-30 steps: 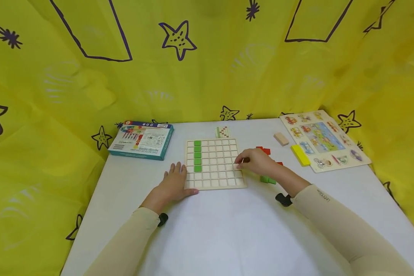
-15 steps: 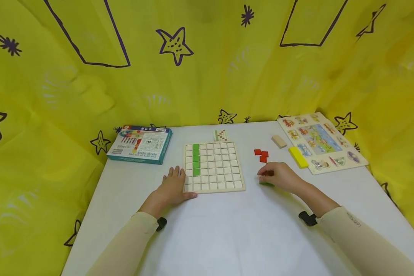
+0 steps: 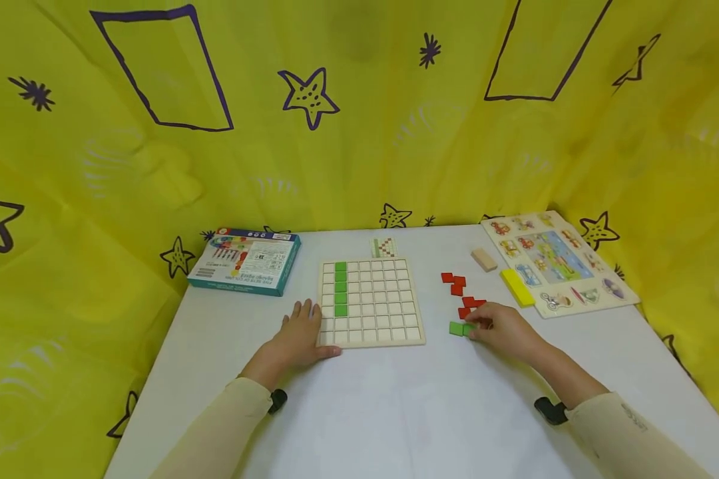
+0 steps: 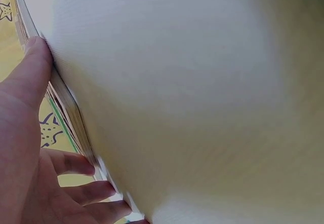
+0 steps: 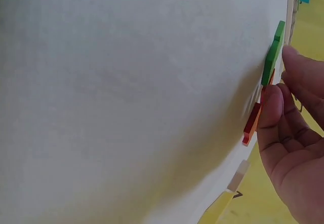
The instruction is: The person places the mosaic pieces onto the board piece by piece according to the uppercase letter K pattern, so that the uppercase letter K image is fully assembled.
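Observation:
My left hand (image 3: 302, 338) lies with spread fingers along the left edge of the wooden grid board (image 3: 373, 337), its thumb on the near edge. A column of several green square tiles (image 3: 341, 287) fills part of the board's second column; the other squares show white. To the board's right, my right hand (image 3: 503, 329) has bent fingers around the right one of two loose green tiles (image 3: 456, 328), pinching it between thumb and forefinger. In the right wrist view the green tile (image 5: 271, 62) lies flat by the thumb tip. Loose red tiles (image 3: 457, 290) lie just beyond this hand.
A small pattern card (image 3: 384, 247) lies behind the board. At the back left is a teal box (image 3: 245, 263). On the right are a plain wood block (image 3: 484, 259), a yellow block (image 3: 517, 287) and a picture puzzle board (image 3: 575, 223). A yellow curtain (image 3: 359, 159) hangs behind the table.
My right hand has moved right, from the board's right edge to the loose green tiles, uncovering red tiles. The left hand stays at the board's edge. The head view has tilted up slightly.

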`<state>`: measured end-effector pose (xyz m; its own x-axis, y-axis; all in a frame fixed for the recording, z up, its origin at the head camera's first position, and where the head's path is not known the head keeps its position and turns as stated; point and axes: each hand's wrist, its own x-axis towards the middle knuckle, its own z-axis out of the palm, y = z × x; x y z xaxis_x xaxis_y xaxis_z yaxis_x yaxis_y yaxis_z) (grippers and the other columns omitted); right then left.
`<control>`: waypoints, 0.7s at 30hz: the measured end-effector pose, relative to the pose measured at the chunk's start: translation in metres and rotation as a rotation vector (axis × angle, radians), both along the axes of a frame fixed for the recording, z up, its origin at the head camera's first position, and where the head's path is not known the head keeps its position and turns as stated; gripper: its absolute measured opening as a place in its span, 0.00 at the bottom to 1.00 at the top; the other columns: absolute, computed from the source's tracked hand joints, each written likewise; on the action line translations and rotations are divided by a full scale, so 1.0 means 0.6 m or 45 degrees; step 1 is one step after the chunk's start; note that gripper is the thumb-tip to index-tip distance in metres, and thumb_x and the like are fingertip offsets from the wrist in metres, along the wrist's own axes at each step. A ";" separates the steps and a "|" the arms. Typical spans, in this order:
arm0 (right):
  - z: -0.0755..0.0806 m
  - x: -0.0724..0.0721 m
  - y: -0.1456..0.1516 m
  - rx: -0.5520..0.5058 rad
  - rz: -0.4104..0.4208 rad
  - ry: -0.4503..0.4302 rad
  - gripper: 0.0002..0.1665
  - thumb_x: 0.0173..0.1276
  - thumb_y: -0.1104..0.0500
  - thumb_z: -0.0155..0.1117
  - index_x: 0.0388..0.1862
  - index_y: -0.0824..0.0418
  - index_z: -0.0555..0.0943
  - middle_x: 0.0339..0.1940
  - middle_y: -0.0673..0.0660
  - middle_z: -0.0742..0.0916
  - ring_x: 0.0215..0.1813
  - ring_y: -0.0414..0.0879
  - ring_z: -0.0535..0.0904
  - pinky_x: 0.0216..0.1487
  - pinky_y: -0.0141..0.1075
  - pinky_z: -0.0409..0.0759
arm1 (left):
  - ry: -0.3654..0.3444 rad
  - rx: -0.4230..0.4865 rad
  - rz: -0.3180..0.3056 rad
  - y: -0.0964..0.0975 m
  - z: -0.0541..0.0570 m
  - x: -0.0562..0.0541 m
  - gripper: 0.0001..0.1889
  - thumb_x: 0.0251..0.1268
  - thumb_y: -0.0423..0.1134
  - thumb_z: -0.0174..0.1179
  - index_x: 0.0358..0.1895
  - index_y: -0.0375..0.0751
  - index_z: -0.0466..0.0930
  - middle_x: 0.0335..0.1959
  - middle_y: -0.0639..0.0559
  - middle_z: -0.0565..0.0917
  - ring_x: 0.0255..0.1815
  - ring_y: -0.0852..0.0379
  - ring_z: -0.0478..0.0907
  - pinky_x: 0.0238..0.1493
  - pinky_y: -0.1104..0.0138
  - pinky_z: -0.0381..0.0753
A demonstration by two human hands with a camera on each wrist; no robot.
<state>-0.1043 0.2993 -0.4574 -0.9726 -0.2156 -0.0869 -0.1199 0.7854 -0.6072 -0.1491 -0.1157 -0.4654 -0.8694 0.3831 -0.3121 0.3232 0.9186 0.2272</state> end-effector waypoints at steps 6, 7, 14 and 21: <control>-0.008 0.004 -0.001 0.028 -0.012 -0.050 0.17 0.64 0.62 0.74 0.52 0.63 0.86 0.35 0.50 0.82 0.39 0.47 0.74 0.38 0.32 0.76 | 0.001 0.011 -0.005 0.001 -0.004 0.006 0.59 0.59 0.69 0.63 0.77 0.24 0.50 0.78 0.27 0.50 0.79 0.29 0.44 0.71 0.37 0.55; -0.008 0.004 -0.001 0.031 -0.010 -0.053 0.17 0.64 0.63 0.74 0.52 0.63 0.86 0.35 0.50 0.82 0.40 0.47 0.74 0.38 0.32 0.76 | 0.003 0.010 -0.006 0.001 -0.005 0.006 0.59 0.59 0.70 0.63 0.77 0.24 0.50 0.78 0.27 0.50 0.79 0.29 0.44 0.71 0.37 0.55; -0.007 0.003 -0.002 0.023 -0.021 -0.059 0.14 0.64 0.62 0.74 0.49 0.62 0.86 0.37 0.51 0.83 0.40 0.48 0.74 0.40 0.33 0.77 | 0.017 0.004 -0.007 0.000 -0.005 0.003 0.60 0.59 0.70 0.62 0.77 0.25 0.49 0.78 0.27 0.50 0.79 0.29 0.44 0.72 0.37 0.55; -0.011 0.000 0.001 -0.019 -0.031 -0.044 0.12 0.65 0.64 0.73 0.47 0.60 0.86 0.39 0.51 0.86 0.42 0.48 0.78 0.45 0.38 0.81 | 0.017 -0.010 -0.010 0.000 -0.002 -0.001 0.60 0.59 0.71 0.62 0.77 0.25 0.49 0.78 0.27 0.50 0.79 0.29 0.44 0.71 0.37 0.55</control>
<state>-0.1042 0.3000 -0.4638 -0.9740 -0.1935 -0.1175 -0.0796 0.7786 -0.6225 -0.1496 -0.1160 -0.4668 -0.8703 0.3875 -0.3040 0.3334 0.9178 0.2155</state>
